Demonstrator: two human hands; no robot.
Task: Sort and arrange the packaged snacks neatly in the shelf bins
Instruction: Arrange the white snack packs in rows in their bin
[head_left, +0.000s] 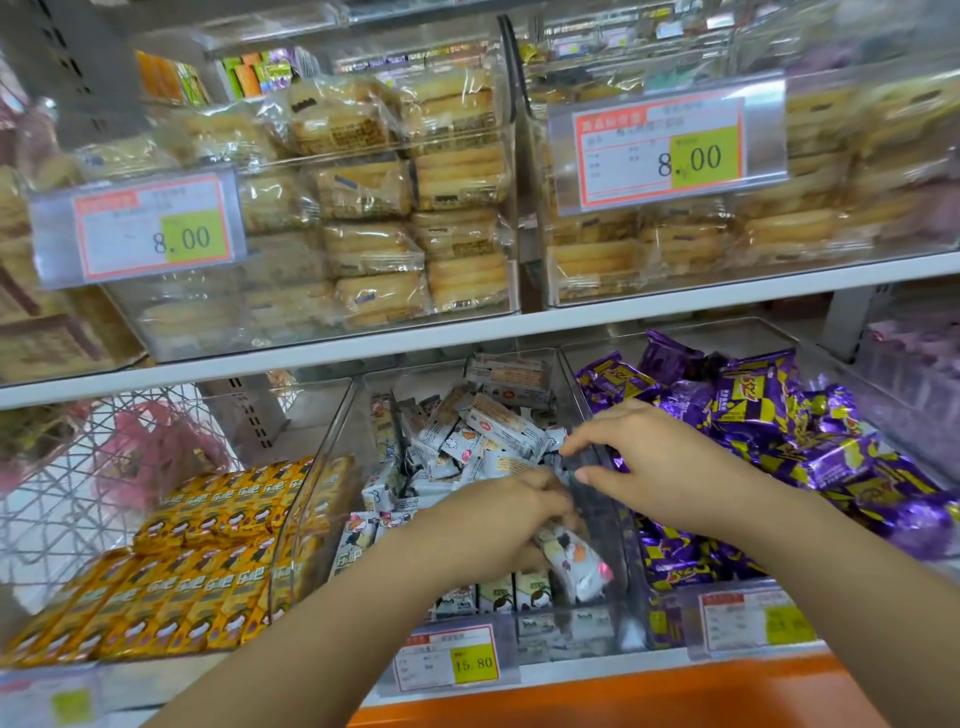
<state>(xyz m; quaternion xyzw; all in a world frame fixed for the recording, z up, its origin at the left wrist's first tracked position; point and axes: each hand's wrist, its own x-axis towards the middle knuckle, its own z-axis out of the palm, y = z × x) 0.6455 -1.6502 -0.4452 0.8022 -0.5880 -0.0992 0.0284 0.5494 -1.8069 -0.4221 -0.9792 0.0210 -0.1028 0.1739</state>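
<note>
The clear middle bin (332, 441) on the lower shelf holds several small white snack packs (488, 426), loose at the back and upright in a row at the front. My left hand (498, 519) reaches into this bin and is closed around white snack packs (571, 561) near its right wall. My right hand (649, 457) rests on the clear divider (592, 467) between the middle bin and the purple bin, with fingers and thumb pinching its top edge.
Purple snack packs (769, 415) fill the right bin. Yellow packs (197, 561) lie in neat rows in the left bin. Upper shelf bins hold pale cake packs (374, 249) behind price tags (150, 228). An orange shelf edge (623, 696) runs below.
</note>
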